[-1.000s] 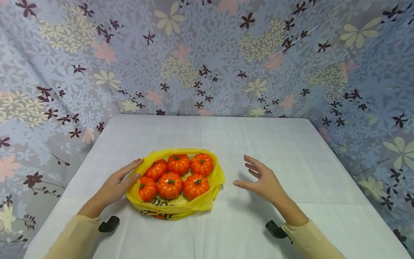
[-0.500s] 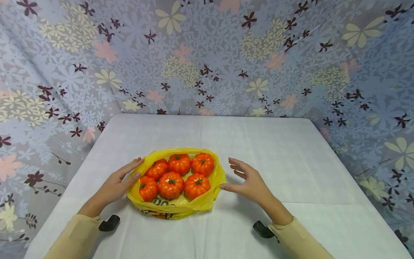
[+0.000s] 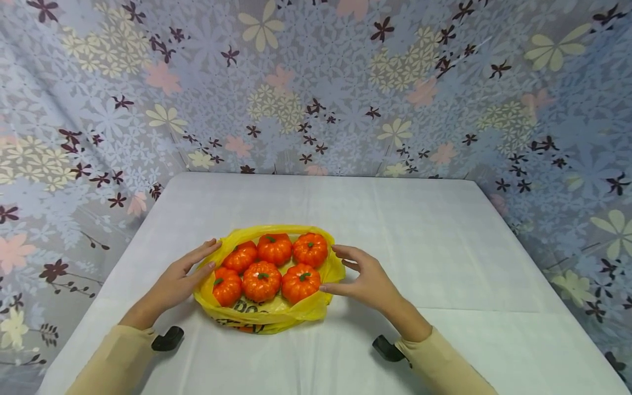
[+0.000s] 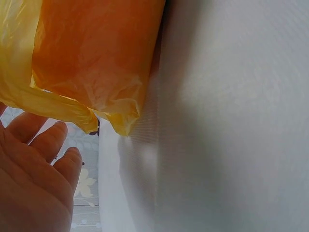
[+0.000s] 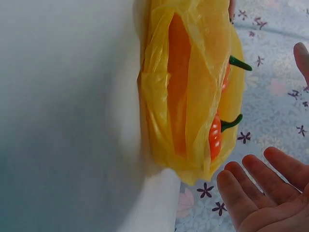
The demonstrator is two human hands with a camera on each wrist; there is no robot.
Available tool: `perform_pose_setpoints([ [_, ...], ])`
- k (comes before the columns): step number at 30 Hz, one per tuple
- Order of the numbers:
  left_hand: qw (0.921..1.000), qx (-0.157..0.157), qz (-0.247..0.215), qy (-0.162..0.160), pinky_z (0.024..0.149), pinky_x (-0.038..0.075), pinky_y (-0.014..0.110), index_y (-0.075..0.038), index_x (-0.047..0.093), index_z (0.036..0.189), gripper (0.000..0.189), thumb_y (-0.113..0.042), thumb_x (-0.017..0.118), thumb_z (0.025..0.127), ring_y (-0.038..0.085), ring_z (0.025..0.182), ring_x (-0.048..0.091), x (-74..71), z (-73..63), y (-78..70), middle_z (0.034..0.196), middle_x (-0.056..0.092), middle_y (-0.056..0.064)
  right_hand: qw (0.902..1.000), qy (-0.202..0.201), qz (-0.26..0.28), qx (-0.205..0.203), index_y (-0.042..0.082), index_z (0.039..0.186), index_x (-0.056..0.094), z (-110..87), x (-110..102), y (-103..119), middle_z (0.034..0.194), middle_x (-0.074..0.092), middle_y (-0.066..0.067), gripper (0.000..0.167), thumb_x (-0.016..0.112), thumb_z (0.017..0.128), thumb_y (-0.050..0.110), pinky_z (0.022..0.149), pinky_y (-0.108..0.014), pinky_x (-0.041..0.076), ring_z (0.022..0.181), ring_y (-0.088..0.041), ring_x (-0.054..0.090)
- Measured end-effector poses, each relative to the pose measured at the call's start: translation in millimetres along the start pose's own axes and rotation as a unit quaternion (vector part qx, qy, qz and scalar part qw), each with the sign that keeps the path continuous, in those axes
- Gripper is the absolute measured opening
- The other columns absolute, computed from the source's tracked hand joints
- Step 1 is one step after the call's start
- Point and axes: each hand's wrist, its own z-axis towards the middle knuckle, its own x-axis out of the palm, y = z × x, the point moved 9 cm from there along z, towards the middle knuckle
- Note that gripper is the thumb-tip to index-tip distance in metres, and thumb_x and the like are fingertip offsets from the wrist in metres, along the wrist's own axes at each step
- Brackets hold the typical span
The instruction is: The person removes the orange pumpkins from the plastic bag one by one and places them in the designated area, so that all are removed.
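A yellow plastic bag [image 3: 296, 315] with a rolled-down rim lies on the table, left of the middle. Several small orange pumpkins [image 3: 261, 282] with green stems sit inside it. At the bag's left rim, my left hand [image 3: 174, 283] has its fingers extended against the plastic. My right hand [image 3: 369, 278] is at the right side, thumb and fingers spread apart and reaching the rim. From the right wrist, the palm and fingers [image 5: 268, 181] look relaxed and apart from the bag's side [image 5: 195, 92]. In the left wrist view, the fingers lie beside the bag's edge [image 4: 53, 104].
White cloth covers the table [image 3: 419, 219], which stretches behind and to the right of the bag. A floral curtain [image 3: 316, 82] hangs at the back and both sides. A black wrist-worn piece [image 3: 387, 348] projects from the right sleeve, and a matching one [image 3: 168, 339] from the left.
My right hand has moved left across the table, from well away from the bag to its right rim. The left hand and the bag have stayed in place.
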Motion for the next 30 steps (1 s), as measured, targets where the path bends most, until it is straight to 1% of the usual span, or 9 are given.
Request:
perform_pose_setpoints([
  [4,0.9999,-0.011,0.003,0.005,0.112,0.018,0.072,-0.017,0.046,0.153,0.053,-0.035,0.056,0.104,0.040,0.149,0.022,0.5,-1.0,1.4,0.162,0.031,0.012,1.0000,-0.002,-0.002,-0.007,0.002,0.141,0.055,2.5,5,5,0.140,0.057,-0.011,0.086,0.093,0.072,0.036,0.105,-0.042,0.047,0.129,-0.026,0.054],
  [8,0.9998,-0.016,0.004,0.006,0.111,0.018,0.072,-0.017,0.047,0.153,0.053,-0.036,0.056,0.104,0.040,0.149,0.022,-0.4,-3.2,0.5,0.162,0.030,0.012,0.9999,-0.003,0.004,-0.016,0.001,0.138,0.057,4.8,13,8,0.138,0.059,-0.011,0.084,0.094,0.071,0.034,0.104,-0.040,0.048,0.128,-0.026,0.054],
  [13,0.9999,-0.012,0.005,0.003,0.111,0.018,0.073,-0.016,0.048,0.152,0.052,-0.034,0.057,0.104,0.041,0.149,0.022,-2.4,-4.2,-1.6,0.162,0.030,0.013,0.9995,0.008,0.011,-0.027,-0.001,0.137,0.057,7.1,25,12,0.138,0.059,-0.011,0.083,0.095,0.070,0.031,0.104,-0.038,0.047,0.129,-0.028,0.054],
  [18,1.0000,-0.005,0.005,0.002,0.111,0.018,0.073,-0.017,0.048,0.152,0.051,-0.035,0.056,0.104,0.041,0.149,0.021,-0.7,-2.4,0.3,0.162,0.030,0.012,0.9992,0.008,0.012,-0.036,0.000,0.136,0.058,8.8,34,12,0.136,0.060,-0.011,0.083,0.096,0.068,0.029,0.105,-0.039,0.047,0.127,-0.028,0.056],
  [24,1.0000,0.006,-0.003,0.000,0.111,0.017,0.073,-0.016,0.048,0.152,0.051,-0.034,0.056,0.104,0.042,0.149,0.021,1.6,0.2,2.7,0.162,0.030,0.013,0.9994,0.016,0.007,-0.029,0.002,0.137,0.058,10.3,43,9,0.134,0.061,-0.008,0.082,0.095,0.070,0.031,0.104,-0.037,0.048,0.123,-0.024,0.058],
  [30,0.9999,0.011,-0.002,0.000,0.111,0.018,0.073,-0.016,0.048,0.152,0.051,-0.034,0.056,0.104,0.042,0.148,0.021,2.1,2.4,1.0,0.162,0.030,0.013,0.9995,0.009,-0.014,-0.026,0.003,0.136,0.059,11.4,45,8,0.132,0.063,-0.005,0.080,0.094,0.070,0.033,0.101,-0.037,0.050,0.120,-0.023,0.060],
])
